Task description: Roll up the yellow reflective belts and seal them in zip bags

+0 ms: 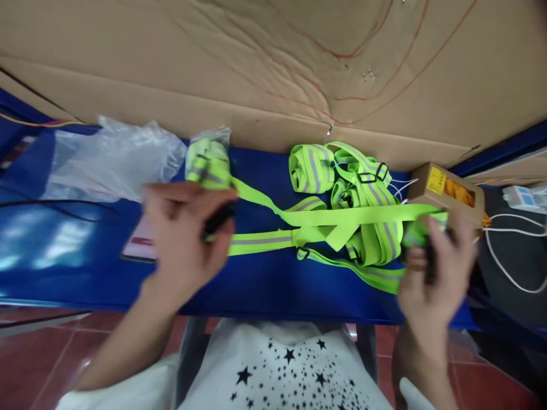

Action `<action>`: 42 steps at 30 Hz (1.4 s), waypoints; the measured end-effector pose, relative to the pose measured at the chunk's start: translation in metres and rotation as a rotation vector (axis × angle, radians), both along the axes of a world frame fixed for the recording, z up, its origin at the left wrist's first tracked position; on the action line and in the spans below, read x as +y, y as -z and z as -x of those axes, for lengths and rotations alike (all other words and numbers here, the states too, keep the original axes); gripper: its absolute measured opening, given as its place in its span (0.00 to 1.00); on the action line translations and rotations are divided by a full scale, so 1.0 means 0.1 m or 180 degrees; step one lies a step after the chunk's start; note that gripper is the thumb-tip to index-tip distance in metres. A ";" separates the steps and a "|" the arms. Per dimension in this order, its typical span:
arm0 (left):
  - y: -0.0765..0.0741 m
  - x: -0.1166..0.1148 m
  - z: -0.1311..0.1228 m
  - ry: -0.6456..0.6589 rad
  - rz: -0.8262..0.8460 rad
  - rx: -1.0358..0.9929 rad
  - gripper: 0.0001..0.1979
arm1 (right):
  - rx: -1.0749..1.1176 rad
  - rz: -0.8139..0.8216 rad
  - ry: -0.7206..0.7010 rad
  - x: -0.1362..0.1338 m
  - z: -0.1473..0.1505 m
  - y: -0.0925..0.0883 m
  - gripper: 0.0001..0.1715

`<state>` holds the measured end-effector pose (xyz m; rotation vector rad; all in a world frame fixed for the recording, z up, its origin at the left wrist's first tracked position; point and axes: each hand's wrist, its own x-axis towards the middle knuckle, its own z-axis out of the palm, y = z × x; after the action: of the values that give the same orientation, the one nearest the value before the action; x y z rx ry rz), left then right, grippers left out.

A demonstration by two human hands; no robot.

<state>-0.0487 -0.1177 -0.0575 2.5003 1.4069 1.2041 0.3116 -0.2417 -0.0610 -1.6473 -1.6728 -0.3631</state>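
Observation:
A neon-yellow reflective strap [260, 242] with a grey stripe stretches between my two hands above the blue table. My left hand [183, 233] is closed on one end of it, where a black buckle [219, 219] shows by the fingers. On the other side, my right hand [440, 262] grips the strap's other end along with a dark piece, blurred by motion. Between the hands, a loose length with a black slider [302, 253] hangs toward the table's front. Rolled reflective straps [311, 168] lie behind, and more bundled straps [380, 228] sit near my right hand.
Clear plastic bags [123, 154] lie at the back left, beside a bagged strap roll [209, 162]. A phone [141, 242] is partly under my left hand. At the right are a cardboard box [448, 191] and white cables [508, 230]. Cardboard [213, 102] stands behind the blue table [265, 290].

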 end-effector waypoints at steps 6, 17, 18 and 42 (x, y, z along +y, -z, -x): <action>0.23 -0.41 -0.86 0.0658 0.0103 0.0771 0.19 | 0.0233 0.0810 -0.0719 0.21 0.88 0.18 0.55; 0.34 -0.63 -1.01 0.0106 -0.0045 0.1722 0.29 | 0.0389 0.1233 -0.0317 0.25 1.07 0.31 0.52; 0.34 -0.63 -1.02 0.0066 -0.0085 0.1739 0.29 | 0.0411 0.1258 -0.0319 0.25 1.07 0.30 0.51; 0.31 -0.63 -0.94 0.0224 -0.0130 0.1333 0.29 | 0.0785 0.1639 -0.1143 0.14 1.02 0.14 0.51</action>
<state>0.0457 -0.1804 -0.0887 2.9248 1.3571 0.7294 0.2097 -0.2276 -0.0751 -1.6065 -1.9173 0.4654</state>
